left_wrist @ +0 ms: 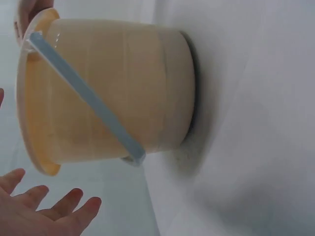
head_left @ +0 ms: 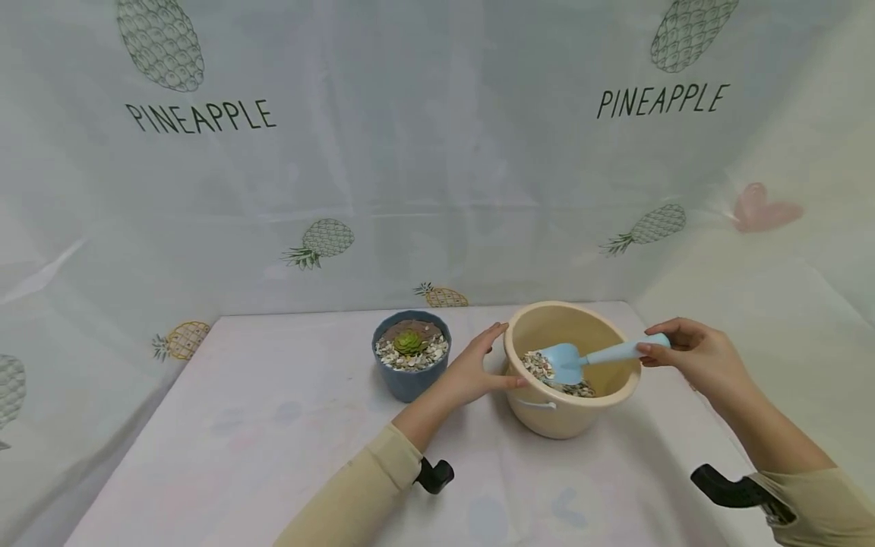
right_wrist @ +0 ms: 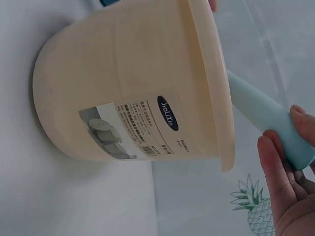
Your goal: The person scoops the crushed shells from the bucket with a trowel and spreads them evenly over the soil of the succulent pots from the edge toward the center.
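Note:
My right hand (head_left: 704,355) grips the end of a light blue toy shovel's handle. The shovel (head_left: 622,352) slants down into a cream bucket (head_left: 557,418), its blade lying among small pale stones (head_left: 538,365) inside. In the right wrist view, the thumb and fingers hold the handle (right_wrist: 266,110) beyond the bucket's rim. My left hand (head_left: 472,372) is at the bucket's left side, with fingers spread and the thumb near the rim. The left wrist view has those fingers (left_wrist: 74,201) extended beside the bucket (left_wrist: 108,88); whether they touch it I cannot tell.
Left of the bucket stands a blue-grey pot (head_left: 409,384) with a green succulent (head_left: 409,342) and pale stones, close behind my left forearm. A grey bucket handle (left_wrist: 88,96) hangs down the bucket's side. A pineapple-print sheet (head_left: 437,175) hangs behind the pale table (head_left: 287,456).

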Tool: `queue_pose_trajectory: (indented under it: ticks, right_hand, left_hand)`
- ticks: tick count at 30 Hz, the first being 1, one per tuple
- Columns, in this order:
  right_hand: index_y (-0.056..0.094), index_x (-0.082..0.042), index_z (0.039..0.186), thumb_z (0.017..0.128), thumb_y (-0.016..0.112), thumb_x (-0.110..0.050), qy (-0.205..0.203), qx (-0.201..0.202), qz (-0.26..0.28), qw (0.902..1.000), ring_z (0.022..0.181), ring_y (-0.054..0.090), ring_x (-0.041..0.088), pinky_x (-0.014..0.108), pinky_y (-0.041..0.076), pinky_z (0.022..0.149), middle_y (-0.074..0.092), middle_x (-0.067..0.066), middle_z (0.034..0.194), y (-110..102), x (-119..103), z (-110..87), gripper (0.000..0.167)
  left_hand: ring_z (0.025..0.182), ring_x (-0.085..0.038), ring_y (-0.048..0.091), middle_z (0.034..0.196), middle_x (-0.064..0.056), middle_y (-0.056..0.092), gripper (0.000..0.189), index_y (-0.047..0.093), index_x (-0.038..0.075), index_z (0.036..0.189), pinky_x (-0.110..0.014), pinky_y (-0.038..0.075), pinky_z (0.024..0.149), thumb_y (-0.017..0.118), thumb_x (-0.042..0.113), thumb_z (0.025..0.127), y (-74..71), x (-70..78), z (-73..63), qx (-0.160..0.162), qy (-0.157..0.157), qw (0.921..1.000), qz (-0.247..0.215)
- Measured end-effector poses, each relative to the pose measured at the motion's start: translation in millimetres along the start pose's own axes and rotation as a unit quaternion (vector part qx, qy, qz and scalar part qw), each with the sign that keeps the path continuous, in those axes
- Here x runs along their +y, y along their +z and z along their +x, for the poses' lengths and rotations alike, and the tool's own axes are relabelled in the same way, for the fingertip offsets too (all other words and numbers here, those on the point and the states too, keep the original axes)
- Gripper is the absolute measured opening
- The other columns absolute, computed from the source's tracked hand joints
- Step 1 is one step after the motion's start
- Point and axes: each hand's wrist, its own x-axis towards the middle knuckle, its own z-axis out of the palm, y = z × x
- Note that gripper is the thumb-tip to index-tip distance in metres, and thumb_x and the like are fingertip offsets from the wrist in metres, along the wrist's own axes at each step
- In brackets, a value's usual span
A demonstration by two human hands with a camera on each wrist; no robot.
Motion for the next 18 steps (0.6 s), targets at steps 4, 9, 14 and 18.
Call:
queue_pose_trajectory:
  ticks: [4,9,14,18]
  right_hand:
    - [0.061,0.0,0.115,0.089,0.074,-0.029,0.004,0.004,-0.009,0.9999,0.08,0.072,0.014,0.014,0.041,0.068,0.072,-0.008,0.089,-4,0,0.2,0.041]
    - [0.061,0.0,0.115,0.09,0.073,-0.025,-0.004,0.012,0.002,0.9999,0.078,0.072,0.012,0.01,0.045,0.07,0.071,-0.012,0.089,-8,-2,1.0,0.037]
    - [0.064,-0.004,0.111,0.091,0.072,-0.017,-0.011,0.018,0.044,0.9988,0.076,0.071,0.01,0.012,0.05,0.071,0.07,-0.013,0.091,-9,-6,2.7,0.025]
    - [0.067,-0.008,0.106,0.09,0.072,-0.011,-0.029,0.018,0.078,0.9964,0.075,0.071,0.011,0.015,0.053,0.071,0.069,-0.012,0.093,-8,-6,3.3,0.017]
  left_hand:
    - [0.136,-0.03,0.039,0.159,0.001,0.025,0.089,0.034,0.029,0.152,-0.054,0.039,0.103,0.083,0.04,0.078,-10.3,3.3,-5.7,0.005,0.004,0.9999,0.012]
    - [0.131,-0.026,0.046,0.154,0.001,0.032,0.084,0.038,0.033,0.149,-0.05,0.045,0.097,0.082,0.039,0.078,-26.5,6.3,-12.3,0.013,-0.001,0.9997,0.022]
    - [0.129,-0.023,0.047,0.152,0.003,0.035,0.079,0.04,0.031,0.148,-0.048,0.043,0.1,0.081,0.037,0.081,-47.2,5.7,-18.9,0.016,0.0,0.9996,0.025]
    - [0.127,-0.024,0.049,0.148,0.0,0.042,0.075,0.042,0.027,0.148,-0.048,0.042,0.102,0.079,0.033,0.083,-64.1,3.4,-24.8,0.022,0.009,0.9993,0.027]
